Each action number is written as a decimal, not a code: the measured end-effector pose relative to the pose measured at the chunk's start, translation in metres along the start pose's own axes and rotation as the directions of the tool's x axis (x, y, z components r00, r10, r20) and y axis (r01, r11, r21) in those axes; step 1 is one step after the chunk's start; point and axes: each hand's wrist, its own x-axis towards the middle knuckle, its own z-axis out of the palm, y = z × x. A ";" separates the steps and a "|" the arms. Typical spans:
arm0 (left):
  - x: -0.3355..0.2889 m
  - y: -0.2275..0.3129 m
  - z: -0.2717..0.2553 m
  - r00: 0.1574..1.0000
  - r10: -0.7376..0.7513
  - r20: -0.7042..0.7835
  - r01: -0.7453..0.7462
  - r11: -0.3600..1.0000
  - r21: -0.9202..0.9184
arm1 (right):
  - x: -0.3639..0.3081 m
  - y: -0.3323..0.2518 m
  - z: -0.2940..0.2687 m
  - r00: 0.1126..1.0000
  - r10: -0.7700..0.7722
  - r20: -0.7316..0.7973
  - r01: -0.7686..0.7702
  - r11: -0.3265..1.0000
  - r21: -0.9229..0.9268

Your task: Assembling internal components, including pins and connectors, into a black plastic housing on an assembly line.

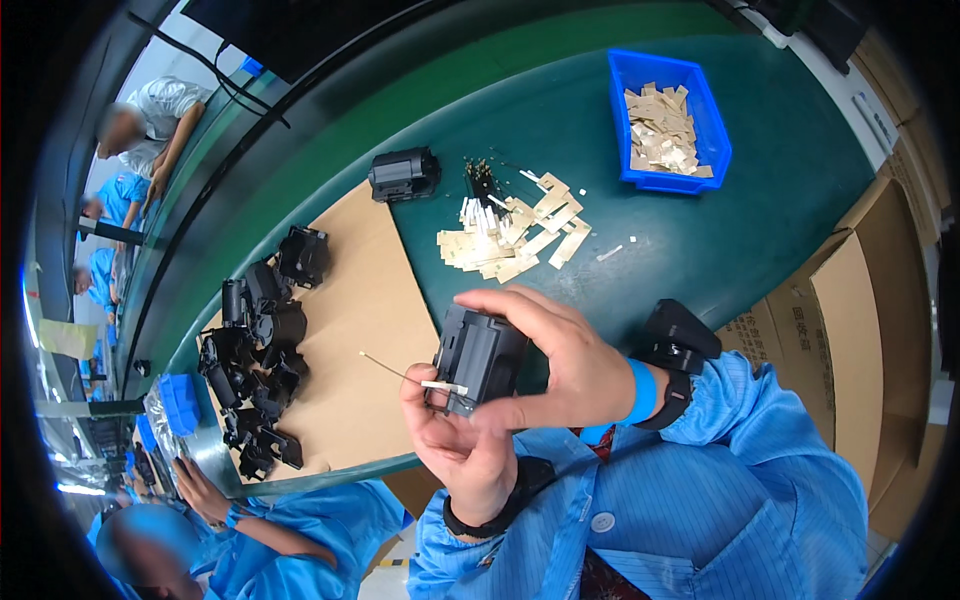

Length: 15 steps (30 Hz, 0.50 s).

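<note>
Both my hands hold a boxy black plastic housing (pixel 480 345) over the near edge of the green table. My left hand (pixel 460 450) grips its lower left end from below, fingers curled. My right hand (pixel 580 365) wraps its right side, with the fingers over the top and the thumb at the lower end. A thin wire with a white strip (pixel 443 386) lies across the housing's lower end by my left fingertips; its free end sticks out to the upper left. Whether the strip is stuck to the housing, I cannot tell.
Beyond my hands lie tan adhesive strips (pixel 560 215) and a bundle of thin black wires (pixel 482 180). A blue bin (pixel 720 150) holds more tan pieces. Another black housing (pixel 403 174) stands by a cardboard sheet (pixel 370 320) bearing several black parts (pixel 265 320). A co-worker's hand (pixel 200 490) is at lower left.
</note>
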 end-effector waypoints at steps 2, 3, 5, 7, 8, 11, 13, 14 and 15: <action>0.000 0.001 0.000 1.000 0.005 0.003 -0.005 1.000 0.027 | 0.000 -0.001 0.002 1.000 -0.027 0.009 0.027 0.999 0.036; 0.000 0.002 0.001 1.000 0.006 0.003 -0.006 1.000 0.029 | 0.000 0.000 0.003 1.000 -0.029 0.010 0.028 0.999 0.038; -0.001 0.006 0.005 0.996 -0.092 0.012 0.092 0.995 -0.041 | -0.001 0.003 0.001 0.995 -0.092 -0.022 0.090 0.993 -0.077; 0.000 0.007 0.007 0.991 -0.133 0.023 0.135 0.988 -0.077 | -0.001 0.017 -0.004 0.989 -0.148 -0.025 0.145 0.983 -0.109; 0.002 0.009 0.008 0.985 -0.171 0.031 0.174 0.979 -0.111 | 0.001 0.021 -0.006 0.979 -0.205 -0.021 0.200 0.970 -0.137; 0.006 0.010 0.015 0.976 -0.214 -0.041 0.197 0.948 -0.252 | 0.003 0.012 -0.003 0.975 -0.213 -0.068 0.195 0.959 -0.205; 0.006 0.013 0.013 0.973 -0.231 -0.004 0.224 0.950 -0.219 | 0.005 0.006 -0.003 0.970 -0.238 -0.051 0.220 0.946 -0.237; 0.007 0.014 0.014 0.962 -0.270 -0.039 0.257 0.944 -0.208 | 0.006 0.004 -0.004 0.965 -0.261 -0.021 0.247 0.933 -0.262; 0.007 0.014 0.015 0.948 -0.309 -0.074 0.290 0.936 -0.199 | 0.006 0.004 -0.006 0.964 -0.264 -0.023 0.248 0.931 -0.269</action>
